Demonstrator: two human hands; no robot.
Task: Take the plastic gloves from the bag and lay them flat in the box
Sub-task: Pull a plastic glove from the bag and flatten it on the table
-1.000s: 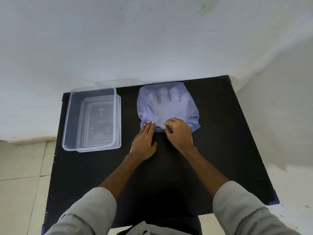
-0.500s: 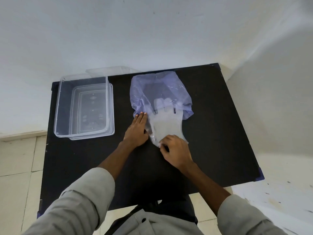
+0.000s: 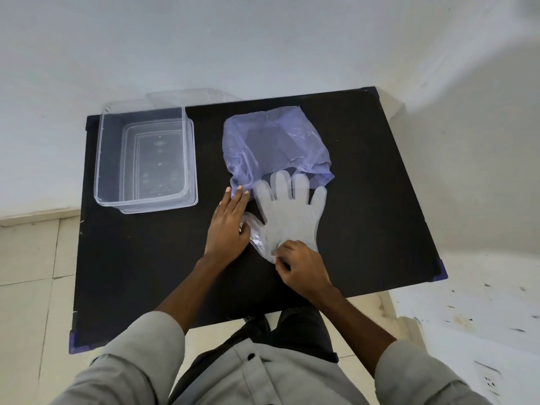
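Note:
A clear plastic glove [image 3: 287,213] lies flat on the black table [image 3: 365,200], its fingers pointing toward the mouth of a translucent purple bag [image 3: 274,144]. My right hand [image 3: 301,267] pinches the glove's cuff at the near end. My left hand [image 3: 229,226] lies flat with its fingertips pressing the bag's near left corner, beside the glove's thumb. The clear plastic box [image 3: 140,153] stands at the far left of the table with nothing in it.
A clear lid [image 3: 193,96] lies behind the box at the table's far edge. A white wall runs behind the table, tiled floor lies to the left, and a white surface stands to the right. My legs are under the near edge.
My right hand has drawn the glove toward me, fully out of the bag, while my left hand stayed pressing the bag's edge. The bag now lies flatter.

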